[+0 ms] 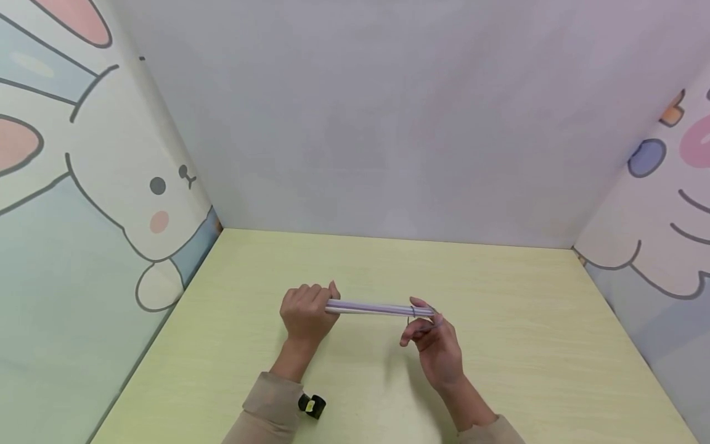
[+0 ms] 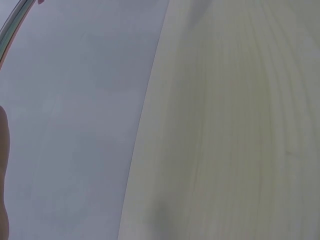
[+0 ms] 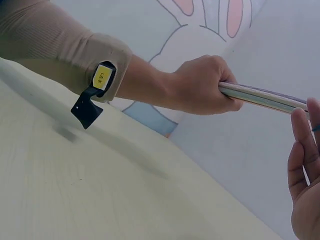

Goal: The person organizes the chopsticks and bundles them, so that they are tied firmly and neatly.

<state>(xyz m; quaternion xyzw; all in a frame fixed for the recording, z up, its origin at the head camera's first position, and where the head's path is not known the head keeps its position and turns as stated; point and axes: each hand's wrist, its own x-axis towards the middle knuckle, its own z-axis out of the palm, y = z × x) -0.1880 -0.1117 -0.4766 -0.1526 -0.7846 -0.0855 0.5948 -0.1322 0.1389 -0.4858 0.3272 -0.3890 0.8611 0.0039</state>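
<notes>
Left hand (image 1: 306, 312) grips stick bundle (image 1: 371, 308); right hand (image 1: 438, 350), fingers parted, apparently applies band (image 1: 413, 312); next, probably a twist.

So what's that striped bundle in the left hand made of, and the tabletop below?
Striped bundle: perhaps smooth plastic or metal; shiny streaks run along its strips, but I can't tell which.
Tabletop: probably wood or wood-look laminate, seemingly matte; fine grain lines show in the left wrist view.

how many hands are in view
2: the left hand grips one end of the striped bundle; the right hand is at its other end.
</notes>
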